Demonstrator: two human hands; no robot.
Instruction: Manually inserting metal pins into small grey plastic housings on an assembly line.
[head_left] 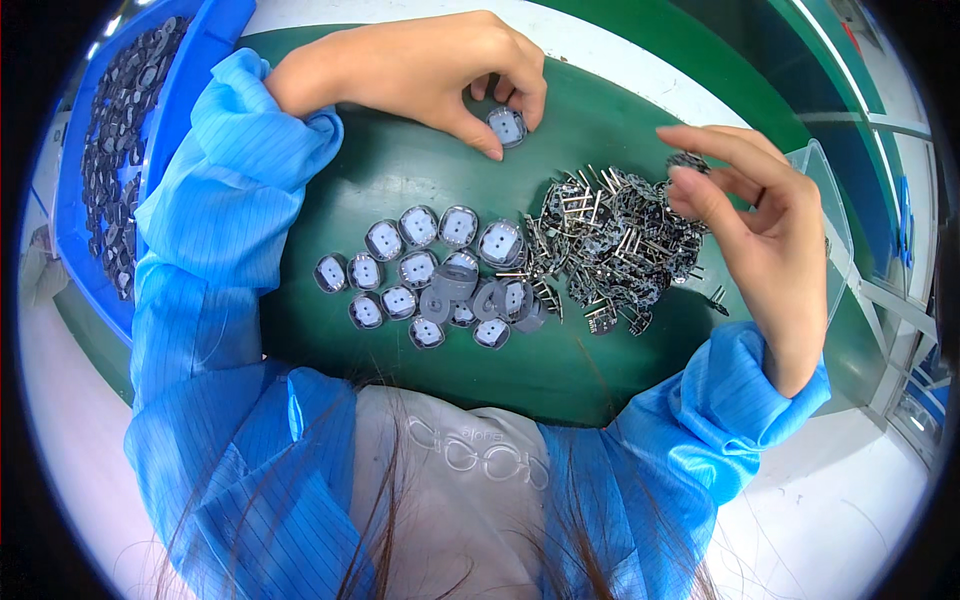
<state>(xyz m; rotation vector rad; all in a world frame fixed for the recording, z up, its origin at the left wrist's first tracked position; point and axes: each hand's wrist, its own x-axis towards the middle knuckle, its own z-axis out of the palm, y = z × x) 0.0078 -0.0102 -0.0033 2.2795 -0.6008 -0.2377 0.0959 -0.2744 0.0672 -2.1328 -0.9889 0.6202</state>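
At the far middle of the green tabletop (pixel 360 165), my left hand (pixel 445 75) has its thumb and fingers closed around a round housing (pixel 507 127) with a pale grey middle and dark rim. My right hand (pixel 770 205), over at the right, pinches a small dark pinned part (pixel 688 162) between thumb and forefinger. Below and left of that hand lies a heaped pile of dark parts with metal pins (pixel 615 235). Several similar round housings (pixel 418 226) rest left of the pile, mostly pale middle upward; some dark grey ones (pixel 452 290) are tipped or stacked.
A blue bin (pixel 190 110) filled with dark grey parts (pixel 125 120) stands at the left. Behind my right hand is the edge of a clear plastic tray (pixel 835 190). One loose pinned part (pixel 717 299) lies right of the pile. Metal framing (pixel 900 300) runs along the right.
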